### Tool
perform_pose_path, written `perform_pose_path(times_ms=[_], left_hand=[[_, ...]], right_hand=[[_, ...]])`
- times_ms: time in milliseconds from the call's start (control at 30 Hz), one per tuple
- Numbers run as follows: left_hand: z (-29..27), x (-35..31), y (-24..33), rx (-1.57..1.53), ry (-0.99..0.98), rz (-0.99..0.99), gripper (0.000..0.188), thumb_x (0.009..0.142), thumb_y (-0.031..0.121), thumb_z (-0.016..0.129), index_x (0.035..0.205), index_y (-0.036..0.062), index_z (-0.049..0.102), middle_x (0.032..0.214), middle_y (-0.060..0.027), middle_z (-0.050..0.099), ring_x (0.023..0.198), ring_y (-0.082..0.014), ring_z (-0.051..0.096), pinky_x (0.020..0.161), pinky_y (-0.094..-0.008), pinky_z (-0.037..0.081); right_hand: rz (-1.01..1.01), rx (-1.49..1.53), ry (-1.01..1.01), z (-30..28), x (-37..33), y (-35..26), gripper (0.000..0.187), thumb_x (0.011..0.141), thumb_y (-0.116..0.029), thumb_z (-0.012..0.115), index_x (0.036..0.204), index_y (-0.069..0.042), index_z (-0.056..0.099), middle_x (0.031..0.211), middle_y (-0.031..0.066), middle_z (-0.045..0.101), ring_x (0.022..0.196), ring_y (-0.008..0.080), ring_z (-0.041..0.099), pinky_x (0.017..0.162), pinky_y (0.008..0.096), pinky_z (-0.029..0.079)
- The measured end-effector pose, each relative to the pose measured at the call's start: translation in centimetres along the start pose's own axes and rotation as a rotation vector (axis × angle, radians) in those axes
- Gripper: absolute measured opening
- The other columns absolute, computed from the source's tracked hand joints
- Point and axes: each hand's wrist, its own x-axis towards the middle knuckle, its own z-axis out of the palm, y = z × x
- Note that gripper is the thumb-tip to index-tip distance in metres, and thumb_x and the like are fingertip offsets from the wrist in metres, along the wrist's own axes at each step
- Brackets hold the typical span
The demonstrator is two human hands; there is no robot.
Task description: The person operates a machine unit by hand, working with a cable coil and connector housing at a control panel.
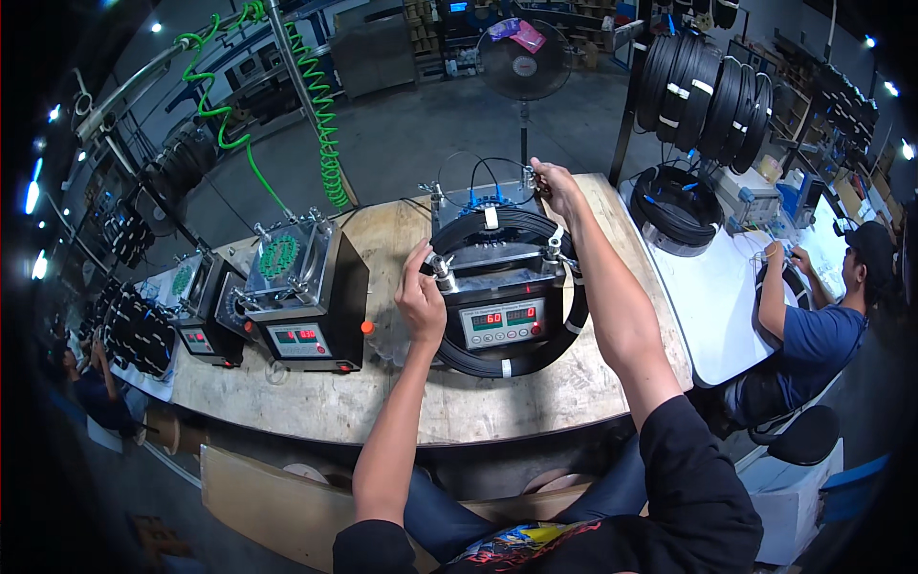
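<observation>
In front of me stands a black polishing machine with a lit red display (pixel 502 323). A coil of black cable (pixel 577 316) with white ties hangs around its front. Thin leads rise from blue connectors (pixel 490 202) set along its top fixture. My left hand (pixel 419 298) is closed at the metal clamp knob (pixel 443 274) on the fixture's near left corner. At the far right corner, my right hand (pixel 557 188) pinches another clamp knob (pixel 529 178). The near right knob (pixel 553 251) stands untouched between my arms.
Two similar machines (pixel 301 287) with green discs stand left on the wooden bench (pixel 402 411). A bottle with an orange cap (pixel 367 328) sits beside mine. Green coiled hoses (pixel 330 143) hang behind. At right, a co-worker (pixel 818 325) works at a white table (pixel 684 320) below hanging cable coils (pixel 679 86).
</observation>
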Motion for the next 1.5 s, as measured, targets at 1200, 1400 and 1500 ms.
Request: perform_pose_path(times_ms=[1200, 1400, 1500], left_hand=[[0.0, 0.3, -0.2, 0.057, 0.086, 0.151, 0.039, 0.089, -0.008, 0.045, 0.122, 0.0020, 0.064, 0.127, -0.0173, 0.069, 0.115, -0.0378, 0.067, 0.095, -0.0430, 0.056], [-1.0, 0.1, -0.3, 0.093, 0.102, 0.088, 0.037, 0.089, -0.006, 0.045, 0.120, 0.0014, 0.064, 0.125, -0.0189, 0.069, 0.115, -0.0380, 0.067, 0.098, -0.0430, 0.054], [0.2, 0.3, 0.8, 0.004, 0.089, 0.039, 0.034, 0.090, -0.003, 0.046, 0.118, 0.0011, 0.066, 0.123, -0.0191, 0.071, 0.114, -0.0371, 0.067, 0.098, -0.0424, 0.053]], right_hand=[[-0.509, -0.925, -0.204, 2.5, -3.7, 0.8, 0.059, 0.108, -0.045, 0.046, 0.153, -0.008, 0.043, 0.142, 0.0275, 0.055, 0.133, 0.0383, 0.052, 0.112, 0.0416, 0.039], [-0.502, -0.823, -0.022, 4.8, -12.7, -0.2, 0.061, 0.109, -0.051, 0.037, 0.147, -0.005, 0.050, 0.137, 0.0280, 0.059, 0.132, 0.0421, 0.054, 0.109, 0.0440, 0.042], [-0.512, -0.947, 0.077, 2.8, -14.8, -0.5, 0.061, 0.109, -0.052, 0.033, 0.146, -0.009, 0.052, 0.135, 0.0262, 0.061, 0.128, 0.0432, 0.056, 0.107, 0.0474, 0.044]])
